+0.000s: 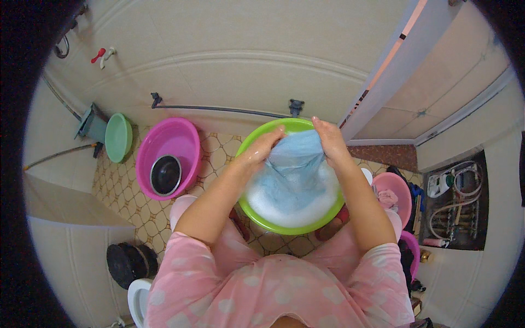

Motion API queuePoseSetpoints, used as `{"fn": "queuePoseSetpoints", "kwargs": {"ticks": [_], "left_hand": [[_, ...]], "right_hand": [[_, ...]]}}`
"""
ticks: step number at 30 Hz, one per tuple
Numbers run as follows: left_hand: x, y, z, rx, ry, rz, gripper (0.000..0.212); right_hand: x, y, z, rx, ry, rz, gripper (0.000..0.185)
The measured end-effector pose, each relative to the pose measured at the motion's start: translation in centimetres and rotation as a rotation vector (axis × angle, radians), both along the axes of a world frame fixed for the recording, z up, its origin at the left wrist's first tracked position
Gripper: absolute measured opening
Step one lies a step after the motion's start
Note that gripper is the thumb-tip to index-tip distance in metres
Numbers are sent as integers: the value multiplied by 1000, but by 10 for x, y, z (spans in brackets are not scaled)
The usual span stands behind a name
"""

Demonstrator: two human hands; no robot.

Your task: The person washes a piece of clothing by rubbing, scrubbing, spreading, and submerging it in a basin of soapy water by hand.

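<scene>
A light blue cloth [297, 164] is stretched between my two hands above a lime green basin [266, 223]. My left hand [262, 147] grips its upper left edge, and my right hand [329, 141] grips the upper right edge. The lower part of the cloth hangs down into white suds [287, 215] that fill much of the basin. Wet foam shows on my left wrist. The basin stands on the tiled floor between my feet. How deep the cloth's lower end reaches is hidden by the foam.
To the left stands a pink basin [147, 139] holding a round dark-bottomed pan [165, 175], with a green basin [118, 138] beyond it. A pink tub [400, 182] with pink fabric [386, 198] is at right. Behind runs a wall pipe [221, 109]; a door [381, 65] stands at far right.
</scene>
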State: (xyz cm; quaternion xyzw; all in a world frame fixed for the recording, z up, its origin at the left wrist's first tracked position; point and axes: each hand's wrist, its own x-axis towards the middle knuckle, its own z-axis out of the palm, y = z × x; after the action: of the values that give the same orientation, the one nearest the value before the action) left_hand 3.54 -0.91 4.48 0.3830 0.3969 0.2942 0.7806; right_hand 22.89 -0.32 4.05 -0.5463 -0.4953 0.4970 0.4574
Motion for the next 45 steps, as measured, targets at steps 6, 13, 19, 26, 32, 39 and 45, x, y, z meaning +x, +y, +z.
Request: {"fn": "queuePoseSetpoints", "kwargs": {"ticks": [6, 13, 19, 26, 32, 39, 45], "left_hand": [[-10, -6, 0, 377, 381, -307, 38], [-24, 10, 1, 9, -185, 155, 35], [-30, 5, 17, -111, -327, 147, 42], [-49, 12, 13, -161, -372, 177, 47], [-54, 10, 11, -117, -399, 121, 48], [-50, 10, 15, -110, -338, 185, 48], [-67, 31, -11, -62, -547, 14, 54]], "right_hand": [[-5, -14, 22, -155, 332, 103, 37], [-7, -15, -4, 106, -170, 95, 21], [-24, -40, -29, 201, -531, 323, 28], [12, -12, -27, 33, -159, 214, 27], [18, -11, -3, -113, 223, 84, 24], [24, -13, 4, -9, 308, 22, 21], [30, -6, -7, -19, 369, -1, 16]]}}
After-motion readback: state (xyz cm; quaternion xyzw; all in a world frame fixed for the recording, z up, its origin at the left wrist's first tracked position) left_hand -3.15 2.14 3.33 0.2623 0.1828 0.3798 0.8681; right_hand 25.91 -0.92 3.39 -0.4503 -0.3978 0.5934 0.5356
